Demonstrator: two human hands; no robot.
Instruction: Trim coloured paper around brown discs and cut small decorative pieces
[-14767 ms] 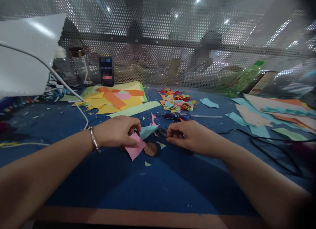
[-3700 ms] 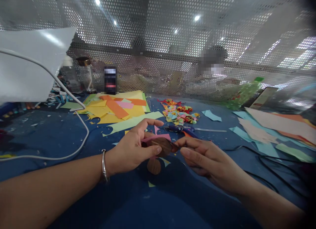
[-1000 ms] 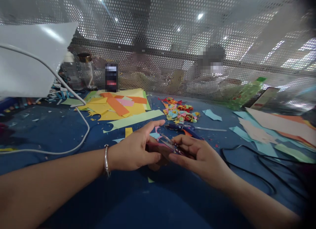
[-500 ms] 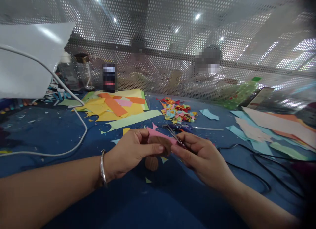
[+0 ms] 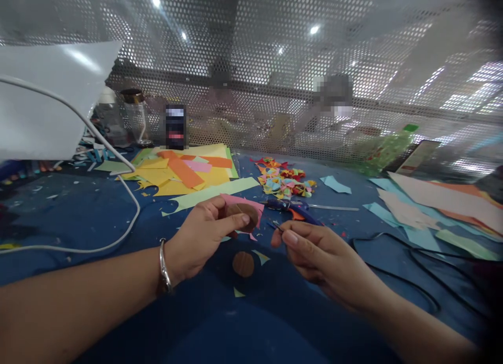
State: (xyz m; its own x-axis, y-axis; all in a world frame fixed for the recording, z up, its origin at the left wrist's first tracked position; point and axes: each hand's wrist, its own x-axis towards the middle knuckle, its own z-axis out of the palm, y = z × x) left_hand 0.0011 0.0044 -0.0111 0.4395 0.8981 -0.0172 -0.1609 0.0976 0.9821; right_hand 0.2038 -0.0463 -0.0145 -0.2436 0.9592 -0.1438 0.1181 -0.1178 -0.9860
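My left hand (image 5: 202,230) is closed on a round brown wooden disc (image 5: 248,212), thumb across its face. Pink paper (image 5: 257,206) lies behind the disc in the same grip, its edges jutting past the rim. To the right, my right hand (image 5: 314,249) is closed round small scissors, whose metal tip (image 5: 277,226) peeks out beyond the fingers; the rest is hidden. Scissors and paper are apart. A second wooden disc (image 5: 243,264) rests on the blue table between my hands, with small paper scraps (image 5: 261,257) near it.
Behind my hands lie a blue and orange glue gun (image 5: 296,208) and a pile of colourful paper pieces (image 5: 286,180). Yellow and orange sheets (image 5: 184,170) are at back left, more sheets (image 5: 444,196) at right. A black cable (image 5: 416,269) and white cable (image 5: 133,217) cross the table.
The scissors have come away from the pink paper as my right hand lowered and turned. My left hand has shifted the disc and paper slightly left and up.
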